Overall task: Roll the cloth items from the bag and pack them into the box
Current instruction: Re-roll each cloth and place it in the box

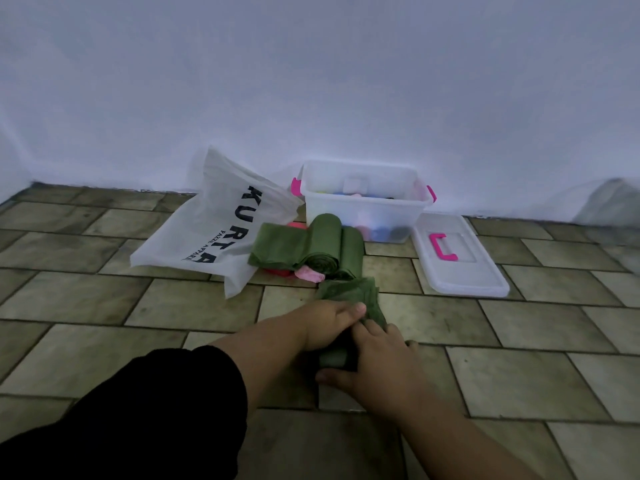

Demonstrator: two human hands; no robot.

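Now, taking the hands as the dial's centre: at ten o'clock the white bag (pixel 207 233) lies slumped on the tiled floor (pixel 104 355), its mouth turned toward the middle. Just right of it, at eleven, two finished green rolls (pixel 311 251) lie side by side over a pink cloth (pixel 310 274) and a red cloth (pixel 277 272), none of them yet boxed.

Nearer, the left hand (pixel 329 327) bends its fingers over the top of the green cloth (pixel 349 296) and presses the rolled part down. The cloth's loose tail runs off toward twelve o'clock. The right hand (pixel 384 362) clasps the same roll from the other side, thumb hooked round its near edge and fingers on top.

At one o'clock the clear box (pixel 332 201) stands open against the wall, with coloured rolls already inside. Its lid (pixel 464 271) lies flat at two o'clock.

The tail looks rumpled, so uneven pressure from the two hands would likely skew the roll or leave it slack. A slack roll would probably spring open once one hand lets go to carry it. Reaching for the box also risks knocking the green rolls lying in front of it.
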